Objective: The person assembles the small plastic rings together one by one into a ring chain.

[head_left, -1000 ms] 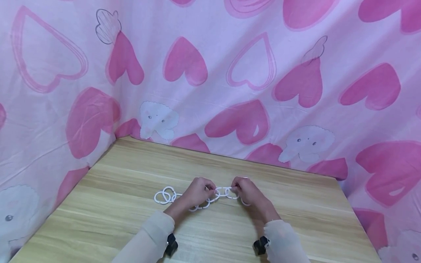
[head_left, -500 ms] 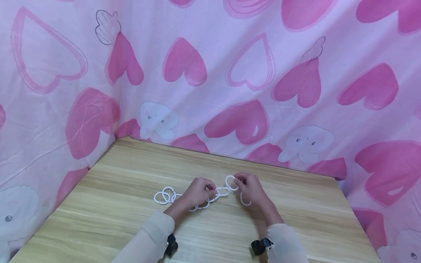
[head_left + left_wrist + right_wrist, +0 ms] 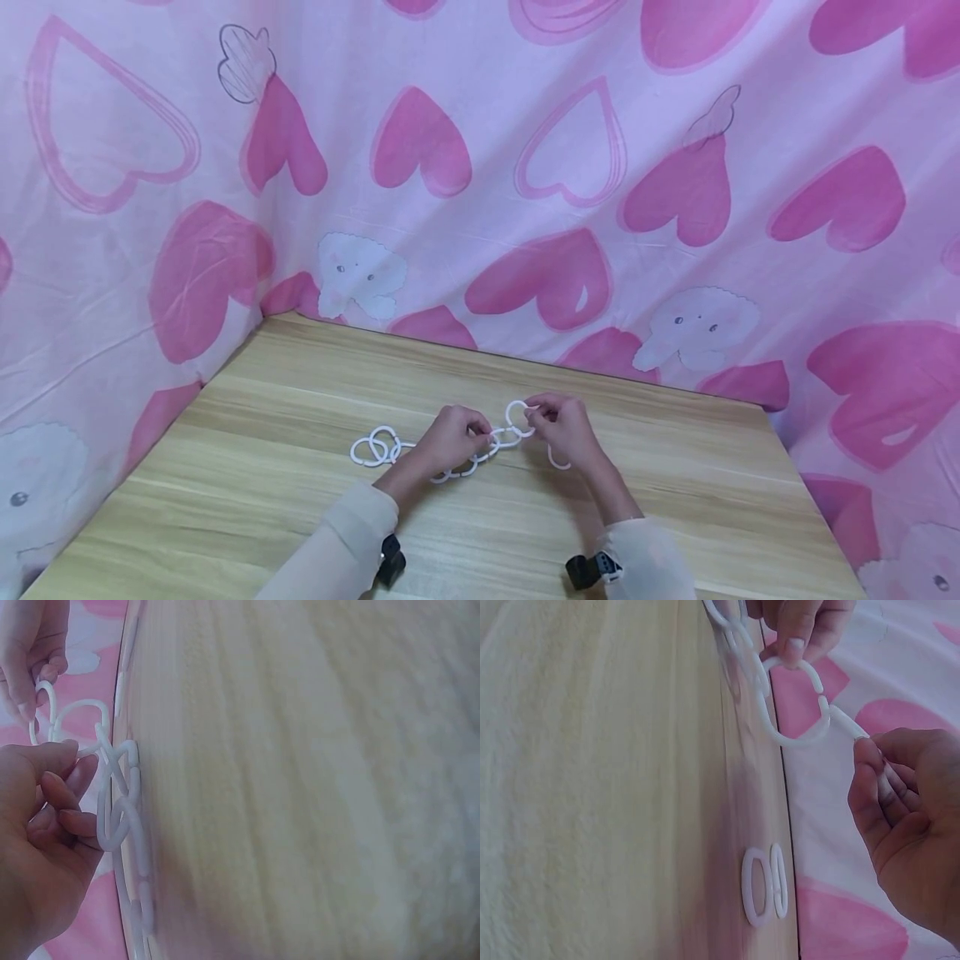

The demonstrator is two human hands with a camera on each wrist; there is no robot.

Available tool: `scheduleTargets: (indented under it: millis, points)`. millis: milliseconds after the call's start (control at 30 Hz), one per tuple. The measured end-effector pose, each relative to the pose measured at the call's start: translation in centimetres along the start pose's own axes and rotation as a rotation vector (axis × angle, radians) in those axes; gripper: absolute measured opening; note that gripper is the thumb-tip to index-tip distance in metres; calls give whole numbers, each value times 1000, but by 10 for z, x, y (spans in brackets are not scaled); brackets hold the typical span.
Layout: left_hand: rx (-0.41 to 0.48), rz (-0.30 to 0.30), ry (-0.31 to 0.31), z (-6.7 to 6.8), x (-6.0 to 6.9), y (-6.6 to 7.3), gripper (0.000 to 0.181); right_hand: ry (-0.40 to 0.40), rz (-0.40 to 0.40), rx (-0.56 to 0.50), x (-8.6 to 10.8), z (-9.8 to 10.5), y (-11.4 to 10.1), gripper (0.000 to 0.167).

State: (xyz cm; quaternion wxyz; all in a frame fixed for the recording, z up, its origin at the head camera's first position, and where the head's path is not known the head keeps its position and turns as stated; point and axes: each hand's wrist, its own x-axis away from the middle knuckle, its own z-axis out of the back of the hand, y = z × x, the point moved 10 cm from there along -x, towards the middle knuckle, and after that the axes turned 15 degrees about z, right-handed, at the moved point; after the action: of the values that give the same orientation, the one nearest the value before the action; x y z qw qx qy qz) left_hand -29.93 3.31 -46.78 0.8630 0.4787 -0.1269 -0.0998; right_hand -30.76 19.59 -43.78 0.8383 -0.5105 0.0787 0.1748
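A chain of white plastic C-shaped links (image 3: 377, 447) runs across the wooden table, passing behind my left hand (image 3: 452, 437). Thumb and fingers of that hand pinch a link near the chain's right end. My right hand (image 3: 564, 427) pinches another white link (image 3: 517, 406), raised and tilted, at the end of the chain. In the right wrist view, the gap of the link (image 3: 791, 742) at my left fingers is visible, and the right hand's link (image 3: 846, 722) meets it close to that gap. My fingers cover part of both links.
Loose white links (image 3: 754, 892) lie on the table under my right hand, and one loose link (image 3: 557, 457) shows beside it in the head view. A pink heart-patterned curtain (image 3: 420, 250) borders the wooden table (image 3: 315, 375) at the back and sides.
My right hand has raised the end link from its flatter position, then shifted slightly left with it. The left hand has stayed in nearly the same place.
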Motion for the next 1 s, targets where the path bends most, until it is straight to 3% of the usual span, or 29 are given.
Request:
scheduleTargets:
  millis: [300,567,800,1000]
  points:
    - [3,0,-3,0,0,2,7,-3,0,40,3,-6,-4,19]
    - [0,-17,-3,0,2,5,7,-39,20,71,7,-13,4,18]
    - [-18,-18,4,0,1,3,7,14,-6,66,10,-5,9,18]
    - [-18,-3,-20,-3,-1,1,7,-2,-9,102,10,0,10,17]
